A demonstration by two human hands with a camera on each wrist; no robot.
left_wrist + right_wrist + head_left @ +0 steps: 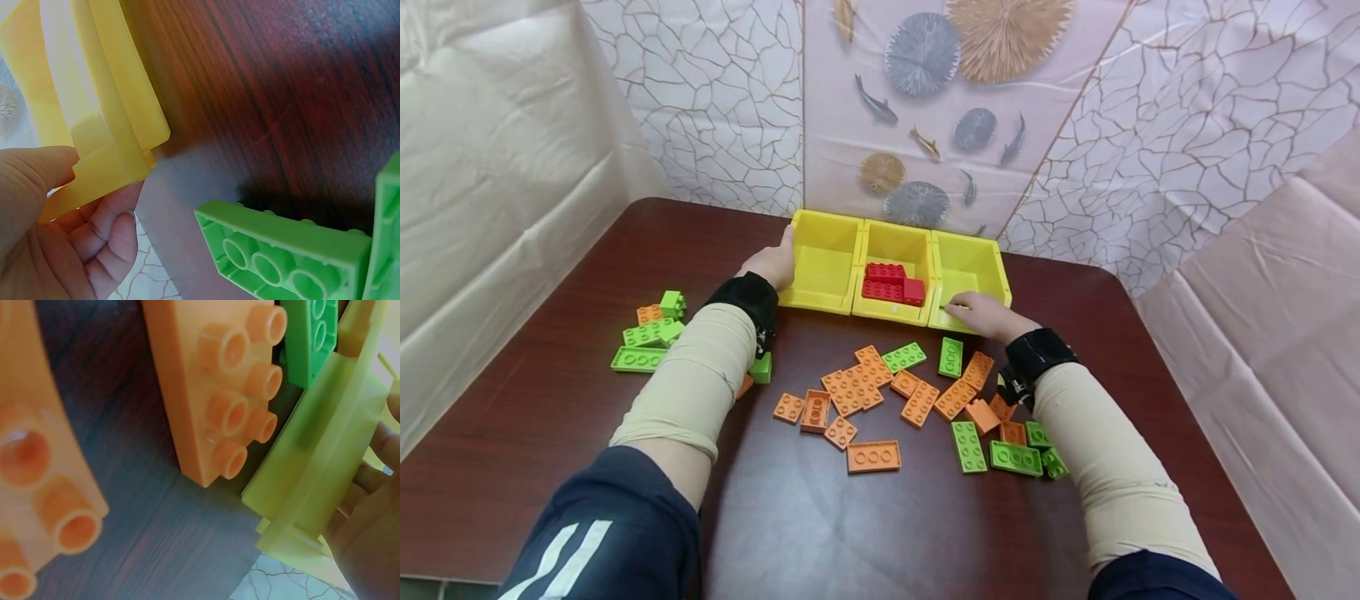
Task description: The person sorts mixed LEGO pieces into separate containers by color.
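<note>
A yellow three-compartment bin (815, 300) stands at the back of the table. At its left end my left hand (772, 265) grips the wall, the thumb over the edge and the other fingers curled beneath in the left wrist view. My right hand (983, 314) holds the bin's right end, its fingers partly hidden behind the yellow wall (312, 469) in the right wrist view. Red bricks (883, 288) lie in the middle compartment; the two outer ones show bare floors. Close to the left hand lies a green brick (284, 253), its hollow side showing.
Orange bricks (852, 387) and green bricks (968, 447) are scattered over the table in front of the bin. A small pile of green bricks (643, 335) with an orange brick (649, 314) lies left of the left arm. A patterned cloth backdrop (715, 100) rises behind the table.
</note>
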